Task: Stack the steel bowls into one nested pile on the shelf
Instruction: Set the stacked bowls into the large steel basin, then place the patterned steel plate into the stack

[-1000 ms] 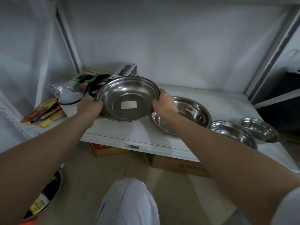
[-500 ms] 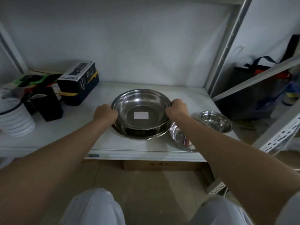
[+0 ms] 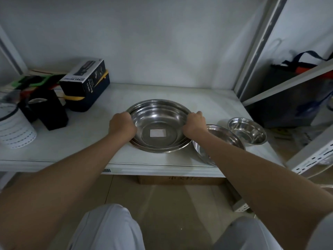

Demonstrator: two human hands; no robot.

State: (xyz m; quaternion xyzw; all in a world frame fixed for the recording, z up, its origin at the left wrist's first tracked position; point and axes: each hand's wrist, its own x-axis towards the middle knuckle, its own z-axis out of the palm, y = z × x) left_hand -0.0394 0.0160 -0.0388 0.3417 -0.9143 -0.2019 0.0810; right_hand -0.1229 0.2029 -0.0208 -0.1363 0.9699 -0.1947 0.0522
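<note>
A steel bowl with a white label (image 3: 158,121) sits nested inside a slightly wider steel bowl (image 3: 162,150) at the middle of the white shelf (image 3: 81,147). My left hand (image 3: 122,126) grips the labelled bowl's left rim and my right hand (image 3: 194,125) grips its right rim. A medium steel bowl (image 3: 225,138) lies just to the right, partly hidden by my right forearm. A small steel bowl (image 3: 247,130) sits beyond it at the shelf's right end.
A dark spray-bottle box (image 3: 86,85) and black containers (image 3: 52,109) stand at the left, with a white ribbed cup (image 3: 14,129) at the far left. A metal upright (image 3: 255,51) bounds the shelf on the right. A cardboard box (image 3: 180,180) lies under the shelf.
Both hands carried the labelled bowl rightward from the shelf's left part and lowered it into the wider bowl, where it now sits nested.
</note>
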